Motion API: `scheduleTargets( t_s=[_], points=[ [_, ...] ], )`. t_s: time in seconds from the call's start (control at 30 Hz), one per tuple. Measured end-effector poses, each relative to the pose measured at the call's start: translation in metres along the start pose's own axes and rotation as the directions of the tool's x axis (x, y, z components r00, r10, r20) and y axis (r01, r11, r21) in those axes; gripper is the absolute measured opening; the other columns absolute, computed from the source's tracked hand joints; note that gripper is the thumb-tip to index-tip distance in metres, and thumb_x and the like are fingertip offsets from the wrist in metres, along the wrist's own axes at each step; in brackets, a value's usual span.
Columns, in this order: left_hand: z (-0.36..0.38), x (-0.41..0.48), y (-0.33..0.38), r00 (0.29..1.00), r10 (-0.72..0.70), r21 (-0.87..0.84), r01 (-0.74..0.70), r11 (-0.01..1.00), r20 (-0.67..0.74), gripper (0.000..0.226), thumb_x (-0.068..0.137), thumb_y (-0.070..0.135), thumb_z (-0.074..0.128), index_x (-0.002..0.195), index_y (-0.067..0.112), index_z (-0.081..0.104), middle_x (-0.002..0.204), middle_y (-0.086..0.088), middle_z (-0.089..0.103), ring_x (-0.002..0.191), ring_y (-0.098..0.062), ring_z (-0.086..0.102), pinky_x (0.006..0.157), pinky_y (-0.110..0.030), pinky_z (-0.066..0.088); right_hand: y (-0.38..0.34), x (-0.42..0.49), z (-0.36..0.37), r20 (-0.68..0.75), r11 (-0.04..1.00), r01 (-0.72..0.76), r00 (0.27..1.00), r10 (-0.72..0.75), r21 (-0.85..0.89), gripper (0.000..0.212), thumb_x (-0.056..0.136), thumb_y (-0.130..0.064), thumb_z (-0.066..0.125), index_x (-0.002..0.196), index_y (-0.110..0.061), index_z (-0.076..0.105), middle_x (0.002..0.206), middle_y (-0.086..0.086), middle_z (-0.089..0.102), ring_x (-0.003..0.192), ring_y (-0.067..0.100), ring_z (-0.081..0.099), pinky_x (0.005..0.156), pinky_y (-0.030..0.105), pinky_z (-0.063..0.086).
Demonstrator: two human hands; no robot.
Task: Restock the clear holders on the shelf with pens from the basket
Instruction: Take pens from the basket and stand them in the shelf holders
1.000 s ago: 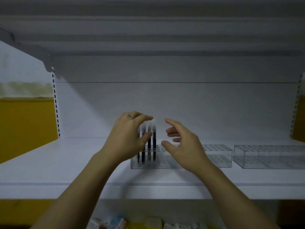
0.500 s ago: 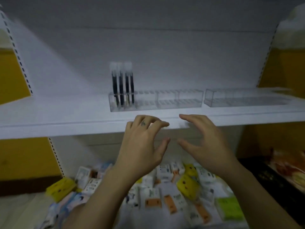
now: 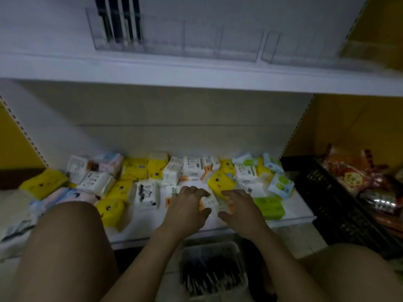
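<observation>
- Left hand (image 3: 187,207) and right hand (image 3: 238,205): side by side at centre frame, low, in front of the lower shelf (image 3: 139,227). Fingers loosely curled and spread; neither holds anything.
- Whether the fingertips touch the packets (image 3: 144,192) behind them: cannot tell.
- Basket (image 3: 209,245): on the floor, near, just below the wrists, with loose pens (image 3: 209,277) inside; blurred.
- Upper shelf (image 3: 196,73): long clear holder (image 3: 185,40), four dark pens (image 3: 120,20) upright at its left end. Second clear holder (image 3: 294,49) just right of it.
- Lower shelf: yellow, white and blue packets spread across it.
- Black crate (image 3: 340,210): far right, snack bags on top.
</observation>
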State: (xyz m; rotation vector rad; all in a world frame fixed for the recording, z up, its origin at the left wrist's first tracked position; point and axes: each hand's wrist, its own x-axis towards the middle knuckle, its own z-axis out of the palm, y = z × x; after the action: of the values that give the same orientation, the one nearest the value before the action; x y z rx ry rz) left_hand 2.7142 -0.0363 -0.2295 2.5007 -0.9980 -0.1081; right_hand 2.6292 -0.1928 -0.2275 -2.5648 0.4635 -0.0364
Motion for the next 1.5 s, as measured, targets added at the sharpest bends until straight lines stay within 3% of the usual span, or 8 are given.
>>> scheduleTargets(
  t_s=[0.17,0.3,0.4,0.47,0.7,1.0,1.27,1.5],
  points=[
    [0.072,-0.014,-0.027,0.964,-0.09,-0.041,0.103,0.994,0.249,0.043,0.09,0.042,0.059,0.129,0.027,0.052,0.131,-0.001,0.053,0.125,-0.025,0.043,0.098,-0.043,0.042,0.044,-0.004,0.058,0.227,0.993,-0.113,0.967,0.115,-0.025,0.054,0.091,-0.033,0.063,0.141,-0.02,0.044,0.141,0.005,0.043,0.128,0.027,0.043,0.102,0.038,0.041],
    [0.111,-0.029,-0.042,0.907,-0.104,-0.145,0.177,0.973,0.408,0.026,0.086,0.03,0.064,0.108,0.017,0.066,0.109,-0.003,0.067,0.1,-0.021,0.062,0.086,-0.038,0.053,0.082,-0.02,0.095,0.345,0.979,-0.193,0.925,0.159,0.065,0.015,0.09,-0.018,0.063,0.103,-0.025,0.063,0.104,0.003,0.063,0.098,0.026,0.061,0.084,0.04,0.051],
    [0.136,-0.038,-0.047,0.839,-0.173,-0.098,0.258,0.961,0.516,0.027,0.09,0.03,0.059,0.113,0.016,0.065,0.111,-0.005,0.067,0.1,-0.02,0.062,0.086,-0.031,0.052,0.107,-0.034,0.119,0.52,0.937,-0.348,0.799,0.302,-0.01,0.051,0.097,-0.027,0.058,0.142,-0.011,0.042,0.139,0.01,0.049,0.115,0.027,0.055,0.091,0.03,0.048],
    [0.154,-0.043,-0.051,0.781,-0.182,-0.078,0.282,0.956,0.597,0.032,0.092,0.028,0.057,0.121,0.015,0.06,0.119,-0.006,0.063,0.106,-0.021,0.059,0.083,-0.026,0.047,0.117,-0.038,0.134,0.577,0.914,-0.405,0.743,0.339,-0.015,0.057,0.097,-0.032,0.057,0.146,-0.013,0.036,0.146,0.008,0.041,0.12,0.025,0.052,0.094,0.029,0.047],
    [0.204,-0.065,-0.076,0.641,-0.266,0.013,0.371,0.929,0.72,0.034,0.098,0.031,0.048,0.122,0.01,0.057,0.123,-0.011,0.06,0.103,-0.021,0.057,0.077,-0.022,0.037,0.119,-0.025,0.156,0.588,0.932,-0.362,0.749,0.305,-0.021,0.049,0.101,-0.027,0.05,0.146,-0.011,0.037,0.149,0.008,0.039,0.13,0.028,0.044,0.105,0.036,0.04],
    [0.252,-0.062,-0.085,0.554,-0.401,0.049,0.542,0.839,0.729,0.032,0.095,0.028,0.052,0.117,0.007,0.065,0.118,-0.012,0.064,0.108,-0.027,0.059,0.083,-0.026,0.044,0.138,-0.013,0.173,0.582,0.898,-0.44,0.727,0.366,-0.015,0.045,0.099,-0.023,0.05,0.141,-0.009,0.044,0.136,0.013,0.051,0.1,0.022,0.056,0.08,0.027,0.046],
    [0.272,-0.049,-0.087,0.495,-0.442,0.084,0.59,0.803,0.748,0.032,0.095,0.027,0.053,0.116,0.005,0.064,0.113,-0.014,0.066,0.106,-0.027,0.062,0.084,-0.029,0.047,0.172,-0.011,0.187,0.612,0.823,-0.49,0.567,0.551,-0.288,0.029,0.093,-0.02,0.05,0.114,-0.005,0.064,0.072,-0.001,0.044,0.085,0.022,0.047,0.076,0.03,0.04],
    [0.273,-0.051,-0.082,0.451,-0.412,0.045,0.629,0.776,0.791,0.034,0.095,0.032,0.054,0.118,0.007,0.062,0.098,-0.01,0.06,0.087,-0.019,0.055,0.069,-0.024,0.042,0.181,-0.003,0.201,0.592,0.862,-0.452,0.638,0.493,-0.23,0.02,0.097,-0.011,0.044,0.081,-0.005,0.054,0.083,0.01,0.049,0.084,0.025,0.049,0.078,0.033,0.046]
  ],
)
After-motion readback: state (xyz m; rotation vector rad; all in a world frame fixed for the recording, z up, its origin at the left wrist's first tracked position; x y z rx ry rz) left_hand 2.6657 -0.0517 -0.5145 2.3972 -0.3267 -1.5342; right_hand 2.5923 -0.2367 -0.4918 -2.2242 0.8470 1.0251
